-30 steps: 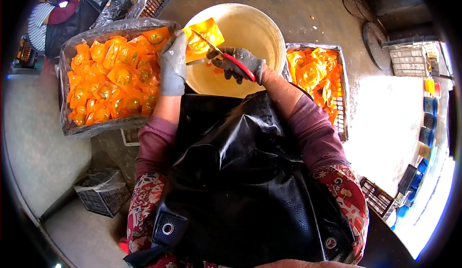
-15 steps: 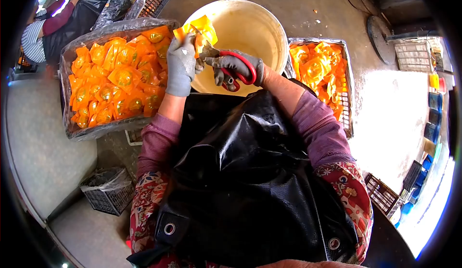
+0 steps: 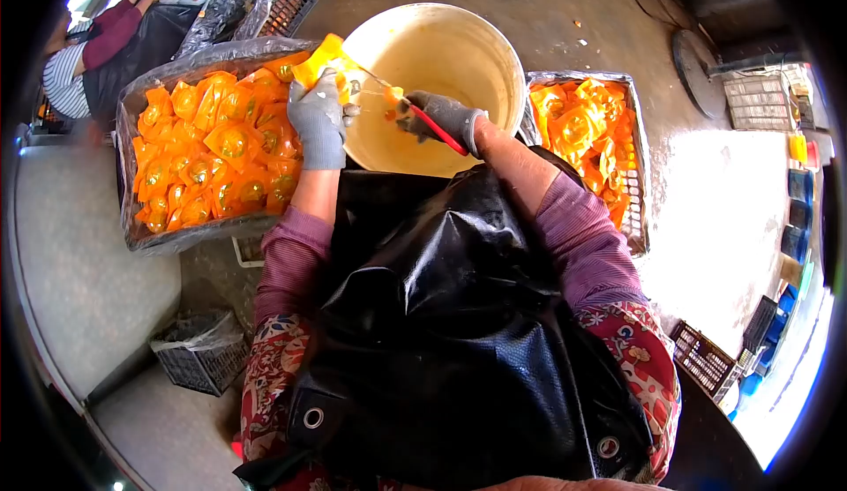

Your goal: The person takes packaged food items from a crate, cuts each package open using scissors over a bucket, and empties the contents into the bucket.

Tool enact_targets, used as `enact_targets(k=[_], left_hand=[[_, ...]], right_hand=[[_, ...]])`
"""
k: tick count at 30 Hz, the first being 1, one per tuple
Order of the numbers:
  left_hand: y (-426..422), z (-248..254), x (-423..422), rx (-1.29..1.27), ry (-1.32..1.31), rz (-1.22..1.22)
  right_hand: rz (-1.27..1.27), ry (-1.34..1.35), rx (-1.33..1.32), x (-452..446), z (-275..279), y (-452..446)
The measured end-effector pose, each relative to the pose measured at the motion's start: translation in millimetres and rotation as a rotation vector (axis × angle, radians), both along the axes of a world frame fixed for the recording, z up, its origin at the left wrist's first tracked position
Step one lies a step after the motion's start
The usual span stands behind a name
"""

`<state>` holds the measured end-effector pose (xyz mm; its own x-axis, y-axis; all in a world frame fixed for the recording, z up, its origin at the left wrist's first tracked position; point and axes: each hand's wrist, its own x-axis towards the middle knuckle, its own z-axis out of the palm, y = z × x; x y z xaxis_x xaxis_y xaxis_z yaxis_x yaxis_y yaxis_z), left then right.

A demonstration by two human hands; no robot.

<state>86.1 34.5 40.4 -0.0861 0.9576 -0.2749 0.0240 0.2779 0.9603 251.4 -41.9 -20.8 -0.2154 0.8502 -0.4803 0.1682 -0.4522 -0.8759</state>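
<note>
My left hand, in a grey glove, is closed on a yellow-orange plastic packet above the left rim of a big pale bucket. Red-handled scissors are gripped in my right hand, gloved too, over the bucket. Close to the scissors a small orange piece appears in mid-air, blurred. Thin strands seem to run from it toward the packet. Beside my left hand, many orange packets with greenish-gold contents fill a plastic-lined crate.
Right of the bucket stands a white-edged crate with more orange packets. A dark basket sits at lower left. Another person works at upper left near a dark crate. A black apron covers my lap.
My left hand and the packet have shifted left, away from the scissors. The scissors have turned in my right hand, and a small orange piece now shows between the hands.
</note>
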Motion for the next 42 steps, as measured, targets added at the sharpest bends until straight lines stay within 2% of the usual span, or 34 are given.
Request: enact_targets(k=[3,6,8,9,10,11,12,13,15,16,17,18,19,21,22,23,24,25,26,27,29,30,32,34,36,38,39,40,41,42], left_hand=[[5,-8,-3,0.026,-0.011,0.108],[2,-4,-3,0.034,-0.097,0.120],[1,4,-1,0.087,-0.187,0.033],[-6,21,5,0.103,-0.136,-0.135],[-21,41,16,0.111,-0.085,-0.291],[-35,47,27,0.314,-0.173,-0.475],[-39,53,30,0.569,0.031,-0.748],[-50,66,33,0.452,-0.095,-0.893],[-49,75,33,0.448,-0.068,-0.864],[-44,78,26,0.656,0.039,-0.723],[-26,64,10,0.826,0.194,-0.604],[-12,46,-9,0.756,0.144,-0.411],[-9,48,-31,0.710,0.266,-0.264],[23,5,-107,0.765,0.688,0.034],[26,8,-130,0.829,0.945,0.118],[29,11,-154,0.873,1.202,0.235],[21,27,-156,0.682,1.426,0.272],[22,30,-160,0.585,1.513,0.221],[26,31,-166,0.491,1.598,0.166],[32,31,-171,0.401,1.680,0.113],[43,25,-178,0.306,1.632,0.023],[45,19,-182,0.249,1.604,-0.015],[50,-6,-198,0.446,1.466,-0.018],[55,-23,-202,0.589,1.182,0.053],[54,-26,-199,0.637,0.744,0.201],[54,-12,-194,0.526,0.563,0.172],[50,5,-180,0.475,0.474,0.150],[31,29,-141,0.342,0.175,0.177],[26,29,-123,0.332,0.187,0.116],[24,26,-106,0.320,0.193,0.050]], right_hand=[[-0.067,-0.061,-0.093,4,-13,-1],[0.067,-0.716,0.345,1,3,-10],[0.150,-0.892,0.298,4,-21,-8],[0.199,-0.980,0.277,4,-29,-4],[0.035,-0.805,0.234,-1,-12,-4],[0.141,-0.889,0.420,4,-36,4],[0.250,-0.960,0.610,12,-86,16],[0.338,-0.988,0.681,14,-88,16],[0.466,-1.033,0.723,12,-60,8],[0.504,-1.043,0.733,10,-42,7],[0.524,-1.013,0.593,7,7,-1],[0.471,-0.999,0.534,7,14,-3],[0.416,-0.984,0.477,6,20,-5],[0.141,-0.974,0.508,4,-1,-10],[0.189,-0.901,0.364,2,17,-6],[0.147,-0.859,0.399,1,21,-6],[0.108,-0.823,0.433,2,22,-7],[0.067,-0.788,0.466,2,25,-7],[0.167,-0.853,0.330,0,32,-3],[0.212,-0.889,0.380,2,25,0],[0.313,-0.960,0.475,3,4,-1],[0.167,-0.832,0.363,3,10,0],[0.261,-0.807,0.275,4,10,3],[0.266,-0.790,0.248,3,10,3],[0.217,-0.793,0.281,0,9,3],[0.221,-0.550,0.491,10,-34,5],[0.140,-0.397,0.469,4,-24,5],[0.060,-0.237,0.448,-2,-13,5],[-0.017,-0.081,0.431,-7,-2,5],[-0.135,0.198,0.277,-11,2,8]])
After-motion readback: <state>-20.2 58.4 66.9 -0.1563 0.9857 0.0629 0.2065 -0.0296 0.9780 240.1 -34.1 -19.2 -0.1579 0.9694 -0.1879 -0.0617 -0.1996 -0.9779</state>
